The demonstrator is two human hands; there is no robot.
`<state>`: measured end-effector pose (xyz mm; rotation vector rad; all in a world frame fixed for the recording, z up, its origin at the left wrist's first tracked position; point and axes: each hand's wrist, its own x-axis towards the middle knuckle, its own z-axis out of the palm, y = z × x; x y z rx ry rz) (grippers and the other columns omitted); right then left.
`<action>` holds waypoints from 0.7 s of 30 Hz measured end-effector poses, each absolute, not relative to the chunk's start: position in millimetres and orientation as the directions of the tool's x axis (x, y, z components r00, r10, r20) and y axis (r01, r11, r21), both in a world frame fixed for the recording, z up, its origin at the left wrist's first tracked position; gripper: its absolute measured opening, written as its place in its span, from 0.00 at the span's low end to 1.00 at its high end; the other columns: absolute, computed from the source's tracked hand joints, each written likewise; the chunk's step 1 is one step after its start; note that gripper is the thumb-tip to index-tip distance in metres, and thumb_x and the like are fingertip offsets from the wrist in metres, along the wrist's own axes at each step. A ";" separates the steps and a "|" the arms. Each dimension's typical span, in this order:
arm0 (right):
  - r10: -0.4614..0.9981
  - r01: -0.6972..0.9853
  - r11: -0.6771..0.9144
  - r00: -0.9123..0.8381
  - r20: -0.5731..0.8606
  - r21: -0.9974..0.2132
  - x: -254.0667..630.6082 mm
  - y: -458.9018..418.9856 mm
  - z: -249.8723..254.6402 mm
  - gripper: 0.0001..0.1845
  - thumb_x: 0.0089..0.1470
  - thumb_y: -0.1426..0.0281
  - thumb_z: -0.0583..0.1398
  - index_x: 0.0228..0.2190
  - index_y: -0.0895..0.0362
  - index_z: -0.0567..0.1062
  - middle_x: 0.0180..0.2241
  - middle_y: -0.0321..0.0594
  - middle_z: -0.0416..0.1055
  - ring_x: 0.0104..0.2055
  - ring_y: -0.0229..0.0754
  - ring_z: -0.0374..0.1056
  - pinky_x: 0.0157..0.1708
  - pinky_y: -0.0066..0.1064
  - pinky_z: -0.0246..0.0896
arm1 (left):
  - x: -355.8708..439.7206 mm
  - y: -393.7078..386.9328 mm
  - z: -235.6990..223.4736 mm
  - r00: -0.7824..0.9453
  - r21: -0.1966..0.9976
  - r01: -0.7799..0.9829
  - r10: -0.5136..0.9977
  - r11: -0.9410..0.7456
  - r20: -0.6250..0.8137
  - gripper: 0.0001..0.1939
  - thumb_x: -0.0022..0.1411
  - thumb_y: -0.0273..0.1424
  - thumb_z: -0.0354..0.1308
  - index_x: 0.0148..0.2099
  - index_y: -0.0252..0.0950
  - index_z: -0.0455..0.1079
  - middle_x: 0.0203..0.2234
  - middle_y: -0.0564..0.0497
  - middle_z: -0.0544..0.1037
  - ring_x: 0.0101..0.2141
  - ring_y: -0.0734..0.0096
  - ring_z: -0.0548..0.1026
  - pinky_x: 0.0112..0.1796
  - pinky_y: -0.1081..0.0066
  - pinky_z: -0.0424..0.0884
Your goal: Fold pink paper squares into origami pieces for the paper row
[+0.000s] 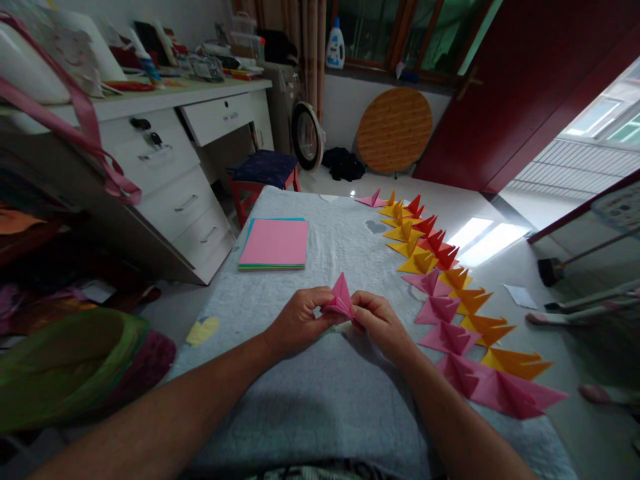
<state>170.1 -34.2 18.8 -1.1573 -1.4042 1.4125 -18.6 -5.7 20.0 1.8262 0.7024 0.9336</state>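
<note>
1. L hand (301, 319) is shut on the L side of the small pink folded paper (342, 297), thumb & fingers pinching it.
2. R hand (383, 323) pinches the same paper low on its R side, w/ finger & thumb tips.
3. The paper is btwn the hands, above the light blue cloth (330, 220). Its pointy tip aims at 12 o'clock.
4. From it, at 10 o'clock: flat paper pile (275, 243) on the cloth. Pink on top, blue peeks out at the back, green at the front.
5. At 1–2 o'clock: yellow folded shapes (406, 233), w/ red folded shapes (440, 245) beside them.
6. At 3–4 o'clock: pink folded shapes (450, 338), next to orange folded shapes (486, 329).
7. At 11 o'clock, past the cloth: stool (265, 167) w/ dark blue top.
</note>
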 end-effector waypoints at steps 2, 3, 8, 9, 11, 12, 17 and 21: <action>0.964 0.038 -0.073 -0.253 -0.080 -0.997 169.8 -33.4 18.5 0.10 0.50 0.63 0.60 0.24 0.56 0.70 0.17 0.28 0.58 0.19 0.32 0.51 0.19 0.24 0.44 | -18.6 -6.3 19.1 0.559 0.915 0.068 0.775 -0.397 0.295 0.08 0.63 0.35 0.63 0.36 0.36 0.78 0.32 0.49 0.79 0.33 0.69 0.74 0.39 0.70 0.69; 0.962 0.029 -0.083 -0.257 -0.088 -0.996 169.7 -33.1 18.5 0.09 0.48 0.64 0.61 0.24 0.56 0.71 0.17 0.28 0.58 0.19 0.31 0.50 0.19 0.24 0.44 | -18.6 -6.6 18.9 0.564 0.917 0.066 0.772 -0.394 0.292 0.08 0.63 0.34 0.63 0.35 0.36 0.78 0.32 0.49 0.79 0.33 0.69 0.74 0.39 0.69 0.68; 0.966 -0.045 -0.083 -0.250 -0.069 -0.996 171.5 -32.7 18.1 0.03 0.43 0.70 0.57 0.24 0.56 0.71 0.18 0.28 0.60 0.19 0.31 0.51 0.19 0.24 0.44 | -19.4 -6.2 18.4 0.546 0.950 0.058 0.806 -0.307 0.227 0.06 0.61 0.33 0.65 0.35 0.35 0.78 0.29 0.51 0.78 0.32 0.71 0.73 0.38 0.71 0.67; 0.967 -0.066 -0.078 -0.248 -0.060 -0.995 171.8 -33.0 18.0 0.03 0.42 0.71 0.57 0.25 0.56 0.71 0.18 0.28 0.60 0.19 0.31 0.52 0.19 0.24 0.45 | -19.7 -5.8 18.3 0.529 0.959 0.055 0.823 -0.278 0.208 0.07 0.60 0.33 0.65 0.35 0.34 0.78 0.28 0.52 0.77 0.31 0.72 0.72 0.36 0.71 0.67; 0.967 -0.103 -0.060 -0.252 -0.032 -0.993 171.8 -34.0 18.3 0.05 0.43 0.70 0.58 0.27 0.56 0.71 0.19 0.29 0.61 0.20 0.31 0.52 0.20 0.24 0.47 | -20.2 -5.1 17.8 0.494 0.973 0.040 0.851 -0.228 0.179 0.08 0.60 0.34 0.66 0.34 0.34 0.77 0.26 0.53 0.76 0.29 0.73 0.70 0.35 0.72 0.66; 0.966 -0.111 -0.046 -0.257 -0.016 -0.993 171.2 -34.6 18.6 0.05 0.44 0.69 0.59 0.28 0.56 0.71 0.20 0.29 0.61 0.20 0.32 0.53 0.21 0.24 0.48 | -20.3 -4.9 17.5 0.481 0.977 0.029 0.860 -0.211 0.172 0.08 0.59 0.34 0.66 0.34 0.33 0.77 0.26 0.53 0.75 0.29 0.73 0.70 0.34 0.72 0.66; 0.975 -0.007 0.014 -0.220 0.015 -1.000 165.2 -36.7 20.4 0.13 0.49 0.61 0.64 0.29 0.55 0.69 0.22 0.30 0.62 0.23 0.33 0.56 0.22 0.25 0.50 | -18.5 -4.9 16.0 0.469 0.985 0.002 0.870 -0.172 0.151 0.08 0.59 0.33 0.66 0.34 0.32 0.77 0.26 0.52 0.76 0.29 0.72 0.70 0.35 0.71 0.66; 0.985 0.090 0.035 -0.173 0.019 -0.995 163.6 -36.2 20.7 0.14 0.51 0.59 0.64 0.27 0.55 0.69 0.21 0.30 0.60 0.23 0.33 0.55 0.23 0.25 0.49 | -14.3 -6.2 15.4 0.436 0.993 -0.018 0.893 -0.121 0.116 0.08 0.58 0.33 0.66 0.34 0.32 0.75 0.26 0.54 0.75 0.29 0.74 0.69 0.33 0.73 0.65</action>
